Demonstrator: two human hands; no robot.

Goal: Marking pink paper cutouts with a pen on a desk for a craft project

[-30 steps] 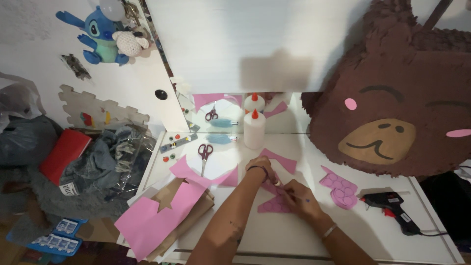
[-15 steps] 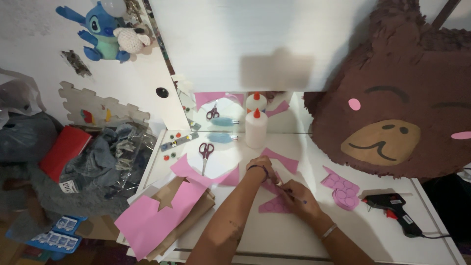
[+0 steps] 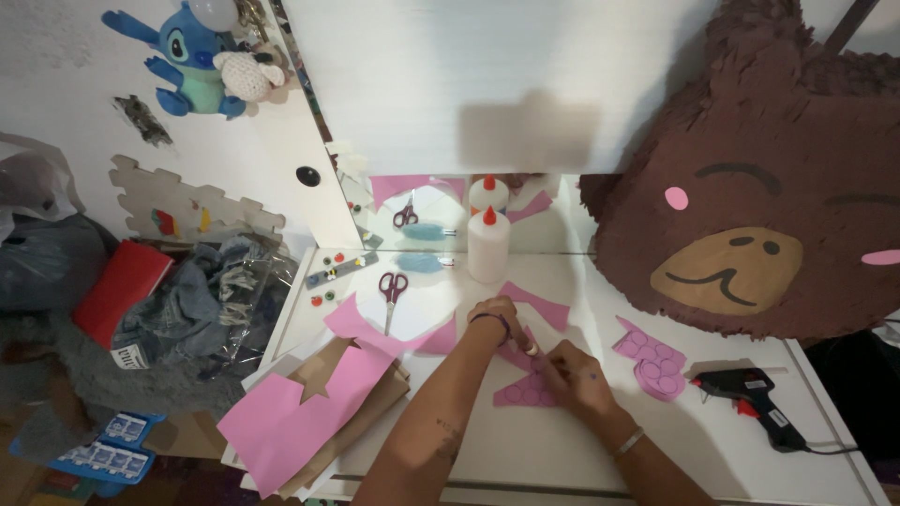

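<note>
My left hand (image 3: 503, 323) presses down on a pink paper piece (image 3: 520, 392) marked with circles, which lies on the white table (image 3: 562, 450). My right hand (image 3: 574, 375) rests on the same piece, fingers closed around a thin pen or pencil whose tip touches the paper. The two hands nearly meet over the sheet. Part of the paper is hidden under them.
Purple-handled scissors (image 3: 391, 292) and a white glue bottle (image 3: 487, 245) stand behind my hands. A black glue gun (image 3: 756, 401) lies at the right, next to pink cut-outs (image 3: 651, 361). A big brown bear-face piñata (image 3: 750, 187) leans at the back right. Pink paper over brown sheets (image 3: 300, 412) covers the left.
My right hand has shifted slightly along the pink piece with the pen; the left hand stays pressed in place. The view has drifted a little.
</note>
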